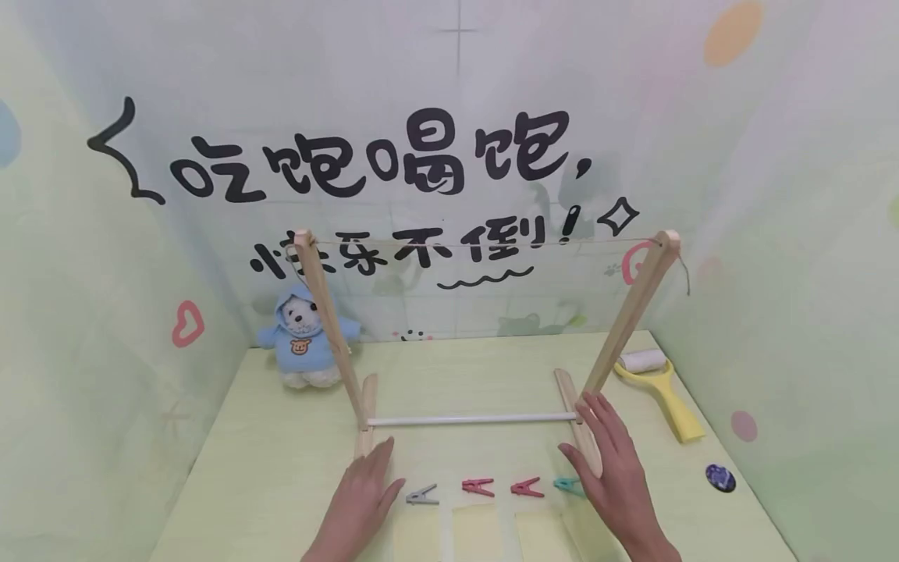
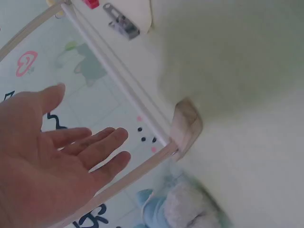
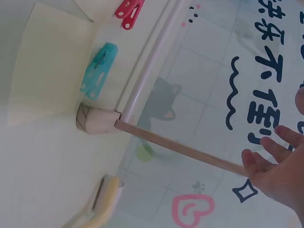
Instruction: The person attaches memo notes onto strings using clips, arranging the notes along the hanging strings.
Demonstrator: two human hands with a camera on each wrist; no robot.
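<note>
A wooden rack [image 1: 627, 320] stands upright on the table, with a white rod [image 1: 470, 419] low between its two posts and a thin string [image 1: 485, 243] tied across their tops. Beside the left foot is my left hand [image 1: 356, 497], fingers extended and holding nothing; its palm and loosely spread fingers show in the left wrist view. At the lower right post my right hand [image 1: 618, 474] has its fingertips, its straight fingers overlapping the right foot [image 1: 584, 445]. Between the hands lie a grey clothespin [image 1: 422, 495], two red clothespins [image 1: 478, 487] and a teal clothespin [image 1: 569, 486], partly behind the right hand.
Several pale yellow paper pieces [image 1: 474, 535] lie along the near edge. A plush toy [image 1: 307, 343] in blue sits behind the left post. At right are a yellow-handled lint roller [image 1: 667, 394] and a dark purple oval object [image 1: 720, 478]. Printed fabric walls [image 1: 794, 257] enclose the table.
</note>
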